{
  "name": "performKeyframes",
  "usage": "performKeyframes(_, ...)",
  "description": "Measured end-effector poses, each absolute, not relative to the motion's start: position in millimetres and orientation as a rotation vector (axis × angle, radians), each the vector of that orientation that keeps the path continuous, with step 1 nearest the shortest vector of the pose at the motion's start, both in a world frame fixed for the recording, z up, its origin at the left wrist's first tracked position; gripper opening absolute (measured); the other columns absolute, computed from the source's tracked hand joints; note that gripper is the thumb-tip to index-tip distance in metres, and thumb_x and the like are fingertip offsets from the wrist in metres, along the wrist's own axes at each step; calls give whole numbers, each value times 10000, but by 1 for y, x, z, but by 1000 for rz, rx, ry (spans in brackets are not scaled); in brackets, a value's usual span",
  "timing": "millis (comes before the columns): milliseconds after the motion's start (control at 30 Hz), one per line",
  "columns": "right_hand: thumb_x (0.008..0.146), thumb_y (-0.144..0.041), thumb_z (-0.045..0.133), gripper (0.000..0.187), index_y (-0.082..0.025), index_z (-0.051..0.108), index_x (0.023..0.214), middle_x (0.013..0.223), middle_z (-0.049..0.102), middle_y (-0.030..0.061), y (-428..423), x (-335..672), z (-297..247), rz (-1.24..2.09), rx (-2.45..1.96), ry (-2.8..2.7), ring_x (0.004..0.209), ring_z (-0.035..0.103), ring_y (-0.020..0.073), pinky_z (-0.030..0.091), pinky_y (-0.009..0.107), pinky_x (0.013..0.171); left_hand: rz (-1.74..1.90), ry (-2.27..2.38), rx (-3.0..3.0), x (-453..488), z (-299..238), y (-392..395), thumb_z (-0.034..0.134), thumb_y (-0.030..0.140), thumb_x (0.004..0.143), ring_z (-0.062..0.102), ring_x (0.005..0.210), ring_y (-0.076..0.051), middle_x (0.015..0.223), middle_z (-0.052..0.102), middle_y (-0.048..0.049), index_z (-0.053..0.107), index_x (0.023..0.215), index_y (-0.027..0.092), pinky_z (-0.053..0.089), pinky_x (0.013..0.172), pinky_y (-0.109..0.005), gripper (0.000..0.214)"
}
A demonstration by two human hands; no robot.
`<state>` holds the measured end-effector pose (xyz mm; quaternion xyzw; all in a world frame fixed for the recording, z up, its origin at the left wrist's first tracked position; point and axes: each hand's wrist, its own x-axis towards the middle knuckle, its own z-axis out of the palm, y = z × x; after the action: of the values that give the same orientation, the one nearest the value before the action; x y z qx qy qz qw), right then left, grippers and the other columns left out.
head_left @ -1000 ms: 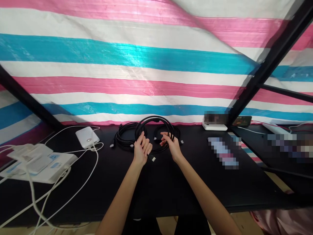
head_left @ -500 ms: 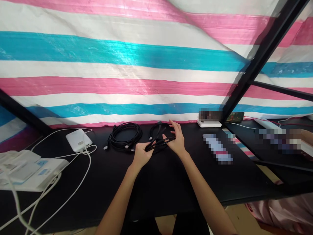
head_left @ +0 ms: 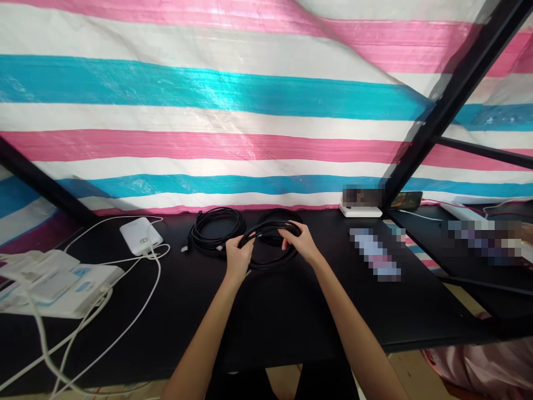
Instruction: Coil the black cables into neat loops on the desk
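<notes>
Between both hands a black cable (head_left: 270, 224) is held in a round loop above the dark desk. My left hand (head_left: 239, 260) is closed on the loop's left side, and a small light-tipped end pokes out just under it. My right hand (head_left: 301, 243) grips the loop's right side, fingers curled round the strands. Behind and to the left lies a coiled black cable (head_left: 216, 229) with several metal-tipped plugs. Another black coil (head_left: 280, 214) rests on the desk behind the held loop, which partly covers it.
A white power bank (head_left: 140, 236) with white cords lies left, near a white power strip (head_left: 89, 291) carrying plugs. At right are a blurred phone-like slab (head_left: 375, 254) and a white device (head_left: 360, 210). A striped sheet (head_left: 233, 139) hangs behind the black desk (head_left: 283, 316).
The bunched cable strands have opened into a wide round loop. My right hand, earlier with its fingers spread, has closed on the cable. The view has shifted slightly.
</notes>
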<state>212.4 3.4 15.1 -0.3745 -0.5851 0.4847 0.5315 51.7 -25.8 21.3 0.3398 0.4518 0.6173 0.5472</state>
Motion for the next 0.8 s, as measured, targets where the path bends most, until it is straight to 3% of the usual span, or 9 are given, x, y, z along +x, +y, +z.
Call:
performKeyframes(133,746,-628,553,470,-177,666,681,391,388,-78,6,214,14,1259,-850,-1327,361,499,107,364,227,441,1418,1040,757,53,22,-24,691,238,684,185,230,-16,299,241,109,296,422,197,114,287,-190,476)
performKeyframes(233,738,-695,498,576,-161,713,728,383,417,-61,10,214,9,1325,-893,-1284,360,487,102,321,219,406,1280,1018,692,51,22,-22,644,211,704,183,212,-16,279,231,104,252,399,204,121,270,-185,497)
performKeyframes(333,725,-686,523,563,-162,726,695,370,465,-39,14,214,5,1268,-969,-1275,359,446,92,266,218,389,1167,976,648,49,22,-20,613,197,711,172,203,-13,270,222,100,247,380,204,117,258,-179,493)
performKeyframes(533,771,-590,551,510,-181,665,489,442,570,-2,15,225,6,1181,-977,-1404,468,493,104,360,227,498,1037,875,555,43,22,-17,565,161,734,156,192,-6,270,204,99,221,376,202,126,244,-166,498)
performKeyframes(600,760,-577,573,505,-180,640,454,456,583,0,15,229,8,1248,-979,-1408,453,488,98,354,220,471,1001,843,530,41,22,-16,559,149,738,155,192,-6,277,204,99,215,384,201,130,242,-164,496)
performKeyframes(800,685,-598,634,477,-169,592,481,416,533,-34,14,233,11,1455,-1083,-1299,284,292,33,114,198,290,991,807,479,40,20,-13,557,148,743,165,213,-2,304,204,102,194,422,203,164,258,-153,487)
